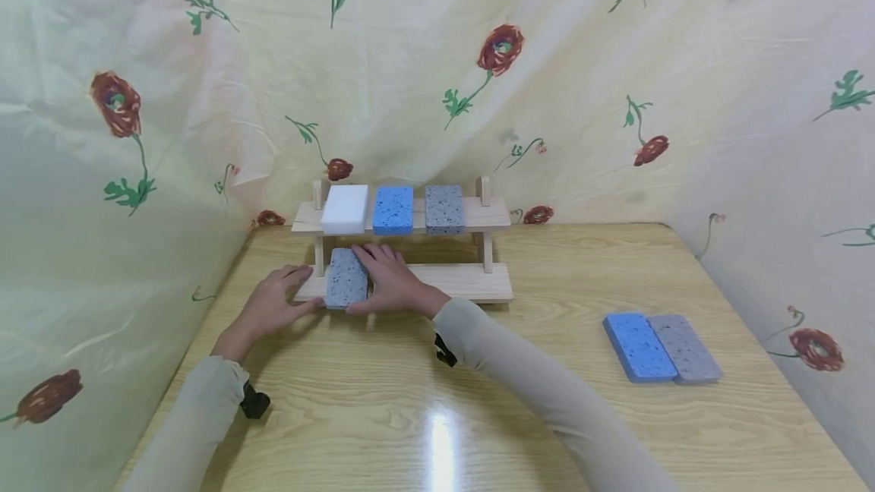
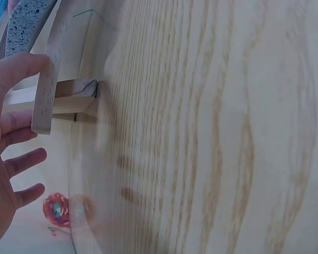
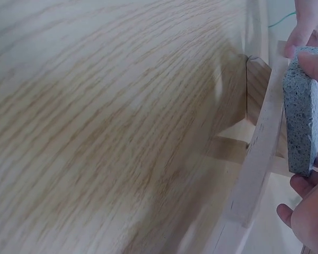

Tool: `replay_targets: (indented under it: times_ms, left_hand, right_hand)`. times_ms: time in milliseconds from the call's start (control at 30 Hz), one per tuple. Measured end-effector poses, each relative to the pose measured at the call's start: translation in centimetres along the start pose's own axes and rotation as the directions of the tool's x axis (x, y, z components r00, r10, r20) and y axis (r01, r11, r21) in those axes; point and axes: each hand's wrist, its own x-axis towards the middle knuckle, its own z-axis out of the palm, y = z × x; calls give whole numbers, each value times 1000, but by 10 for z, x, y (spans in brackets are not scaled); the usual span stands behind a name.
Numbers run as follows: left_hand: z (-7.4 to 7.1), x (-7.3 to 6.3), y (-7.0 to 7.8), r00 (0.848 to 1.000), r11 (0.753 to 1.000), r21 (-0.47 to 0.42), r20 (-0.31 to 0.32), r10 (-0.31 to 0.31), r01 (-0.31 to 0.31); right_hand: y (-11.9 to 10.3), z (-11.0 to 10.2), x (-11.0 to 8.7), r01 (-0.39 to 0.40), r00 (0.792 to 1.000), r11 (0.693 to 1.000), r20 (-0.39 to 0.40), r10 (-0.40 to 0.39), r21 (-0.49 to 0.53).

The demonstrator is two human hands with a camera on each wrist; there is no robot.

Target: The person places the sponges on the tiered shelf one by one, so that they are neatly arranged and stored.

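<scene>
A two-tier wooden rack (image 1: 458, 282) stands by the back wall. On the left of its lower shelf, my right hand (image 1: 393, 283) grips a grey speckled sponge (image 1: 346, 279), thumb at the near edge and fingers at the far edge. The right wrist view shows this sponge (image 3: 299, 119) tilted against the board. My left hand (image 1: 273, 306) holds the left end of the lower shelf; in the left wrist view its thumb rests on the board (image 2: 49, 90) and fingers pass behind. On the upper shelf sit a white sponge (image 1: 345, 209), a blue sponge (image 1: 393, 209) and a grey sponge (image 1: 444, 209).
Another blue sponge (image 1: 639, 348) and a paler grey sponge (image 1: 686, 348) lie side by side on the wooden table (image 1: 547, 416) at the right. Flower-print cloth (image 1: 410, 59) hangs behind the rack and along both sides.
</scene>
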Motion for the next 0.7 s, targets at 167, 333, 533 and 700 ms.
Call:
replay_targets:
  times_ms: [167, 333, 533, 700]
  left_hand:
    - [1, 1, -2, 1000, 1000, -3, -2, 1, -1]
    - [2, 2, -4, 1000, 1000, -7, -9, 6, -6]
    - [3, 2, -5, 1000, 1000, -15, -20, 16, -16]
    - [2, 2, -4, 1000, 1000, -18, -15, 10, -11]
  right_hand:
    - [1, 2, 3, 2, 1000, 1000, 2, -2, -4]
    - [0, 2, 5, 4, 1000, 1000, 12, -4, -2]
    - [2, 4, 7, -1, 1000, 1000, 21, 2, -18]
    - [3, 5, 8, -3, 999, 1000, 32, 3, -5]
